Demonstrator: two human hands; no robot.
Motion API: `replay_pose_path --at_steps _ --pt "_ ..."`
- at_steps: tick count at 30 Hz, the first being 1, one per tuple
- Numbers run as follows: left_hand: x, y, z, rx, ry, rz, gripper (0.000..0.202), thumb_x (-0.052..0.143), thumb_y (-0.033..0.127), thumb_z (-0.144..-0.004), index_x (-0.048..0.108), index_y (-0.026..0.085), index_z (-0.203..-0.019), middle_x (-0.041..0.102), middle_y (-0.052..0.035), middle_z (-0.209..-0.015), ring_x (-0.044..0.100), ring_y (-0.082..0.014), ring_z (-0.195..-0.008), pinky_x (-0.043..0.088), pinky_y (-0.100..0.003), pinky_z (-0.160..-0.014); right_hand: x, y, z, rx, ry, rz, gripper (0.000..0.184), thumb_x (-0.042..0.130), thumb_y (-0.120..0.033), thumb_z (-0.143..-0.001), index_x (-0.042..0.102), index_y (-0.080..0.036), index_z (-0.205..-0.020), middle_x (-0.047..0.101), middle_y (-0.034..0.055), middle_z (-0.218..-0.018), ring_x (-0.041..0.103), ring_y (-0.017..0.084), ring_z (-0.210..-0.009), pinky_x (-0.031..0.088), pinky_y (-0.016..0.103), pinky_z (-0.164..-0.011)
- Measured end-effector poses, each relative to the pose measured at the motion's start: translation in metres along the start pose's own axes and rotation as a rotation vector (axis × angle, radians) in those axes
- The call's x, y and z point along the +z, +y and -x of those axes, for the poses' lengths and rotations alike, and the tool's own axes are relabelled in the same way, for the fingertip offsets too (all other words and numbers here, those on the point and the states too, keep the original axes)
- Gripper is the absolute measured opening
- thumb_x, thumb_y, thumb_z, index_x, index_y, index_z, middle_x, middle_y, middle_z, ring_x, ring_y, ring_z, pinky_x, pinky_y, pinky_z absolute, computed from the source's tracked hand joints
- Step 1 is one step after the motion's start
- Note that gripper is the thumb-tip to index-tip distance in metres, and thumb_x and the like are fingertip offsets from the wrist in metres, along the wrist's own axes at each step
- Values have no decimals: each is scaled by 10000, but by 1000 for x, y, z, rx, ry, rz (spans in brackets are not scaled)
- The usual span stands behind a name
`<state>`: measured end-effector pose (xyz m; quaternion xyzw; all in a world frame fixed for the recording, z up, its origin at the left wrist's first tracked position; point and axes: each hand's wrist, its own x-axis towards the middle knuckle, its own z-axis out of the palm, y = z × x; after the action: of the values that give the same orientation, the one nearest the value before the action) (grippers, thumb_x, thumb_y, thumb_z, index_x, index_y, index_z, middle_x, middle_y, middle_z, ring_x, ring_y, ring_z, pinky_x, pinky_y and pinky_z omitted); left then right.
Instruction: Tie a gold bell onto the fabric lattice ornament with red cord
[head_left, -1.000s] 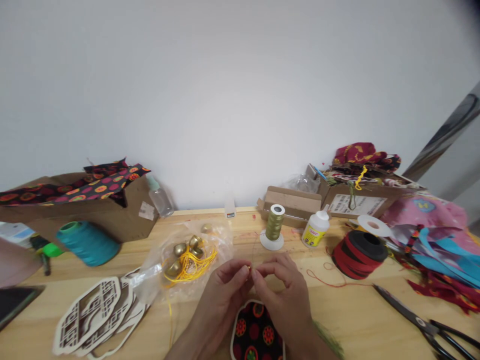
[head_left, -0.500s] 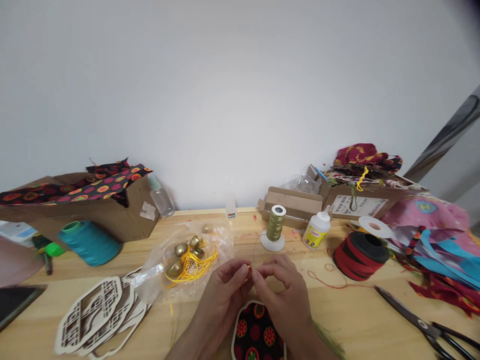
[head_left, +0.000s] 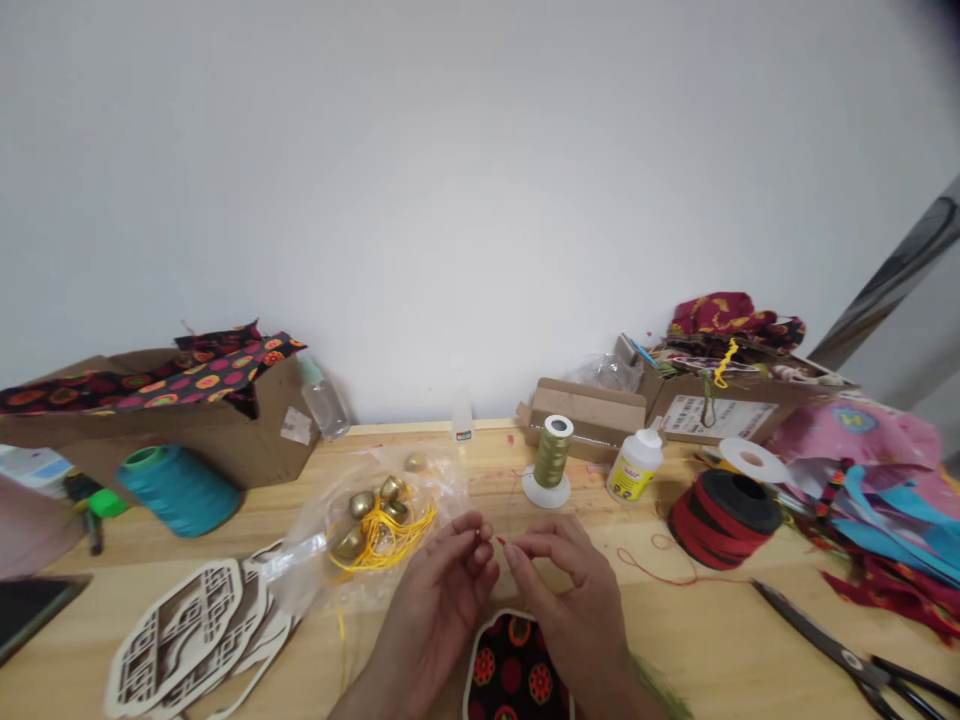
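Observation:
My right hand (head_left: 574,590) pinches a tiny red piece (head_left: 501,541) between thumb and forefinger; it is too small to name for sure. Close beside it on the left, my left hand (head_left: 439,590) has its palm partly showing, with loosely bent fingers apart and nothing clearly seen in them. Below the hands lies a dark fabric piece (head_left: 510,665) with red and orange round motifs and a pale rim, partly covered by my right hand. A spool of olive thread (head_left: 553,455) stands just beyond my fingers.
Left are brass bells (head_left: 349,543) with yellow cords on plastic, cut-out wooden shapes (head_left: 180,635) and a teal thread cone (head_left: 178,490). Right are a glue bottle (head_left: 634,466), a red ribbon roll (head_left: 724,520) and scissors (head_left: 840,645). Boxes of fabric (head_left: 247,425) line the wall.
My left fingers have loosened and drawn slightly away from the red piece, showing more palm. My right hand still pinches it, and a small gap shows between the hands.

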<state>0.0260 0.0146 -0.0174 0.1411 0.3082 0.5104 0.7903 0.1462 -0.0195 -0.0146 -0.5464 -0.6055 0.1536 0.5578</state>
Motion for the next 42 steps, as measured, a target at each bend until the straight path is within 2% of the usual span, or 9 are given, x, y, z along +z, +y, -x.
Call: replay_pose_path --at_steps 3,5,8,12,16,23,32,37,42 --pt "4 1 5 -75 -11 -19 117 545 82 -712 651 89 -665 573 -19 -577 524 -69 -486 438 -156 -436 0 2 1 3 -3 -5 111 569 -189 -736 654 -223 -674 590 0 -636 552 161 -642 437 294 -614" --pt "7 0 9 -75 -6 -92 89 599 137 -697 656 83 -654 583 -25 -574 547 -84 -520 441 -159 -449 1 4 1 7 -8 2 113 569 -203 -741 654 -218 -669 585 2 -630 553 163 -637 437 295 -607" --pt "9 -1 13 -32 -22 -212 102 694 183 -625 666 105 -684 627 -33 -614 578 -99 -579 468 -178 -536 1 5 2 5 -16 9 113 569 -211 -742 654 -215 -668 585 4 -630 556 164 -635 436 298 -607" --pt "5 -2 12 55 22 -334 133 734 197 -571 672 145 -677 591 26 -526 532 -63 -514 434 -145 -519 1 5 2 -1 -24 19 118 568 -227 -745 656 -215 -669 588 3 -626 558 167 -634 437 304 -617" --pt "2 -2 9 136 16 -446 108 726 203 -583 680 165 -673 607 26 -554 524 -72 -558 418 -147 -553 1 5 2 25 -27 9 109 569 -234 -744 665 -216 -695 593 11 -657 564 173 -654 442 305 -617" --pt "-2 -3 8 184 -30 -539 67 680 216 -644 675 151 -660 519 57 -498 372 -32 -459 327 -114 -453 2 3 1 81 -25 -36 120 574 -239 -731 674 -210 -671 594 17 -644 562 177 -656 439 299 -614" --pt "-5 -6 6 154 -8 -461 65 683 225 -633 670 171 -668 553 47 -539 447 -50 -506 365 -141 -511 1 2 -1 139 -36 -86 117 579 -231 -722 670 -209 -652 577 8 -631 546 167 -651 423 275 -612" --pt "-3 -2 7 258 -17 -636 102 663 260 -640 669 159 -651 557 41 -524 452 -75 -497 353 -168 -481 2 5 0 127 -22 -93 105 589 -230 -720 673 -218 -658 571 2 -628 537 159 -645 413 267 -615" --pt "4 1 11 374 -14 -779 97 649 247 -634 684 157 -626 621 6 -597 514 -130 -617 401 -211 -596 4 7 3 127 -18 -98 90 605 -240 -711 681 -223 -666 579 3 -635 536 160 -651 411 262 -617"
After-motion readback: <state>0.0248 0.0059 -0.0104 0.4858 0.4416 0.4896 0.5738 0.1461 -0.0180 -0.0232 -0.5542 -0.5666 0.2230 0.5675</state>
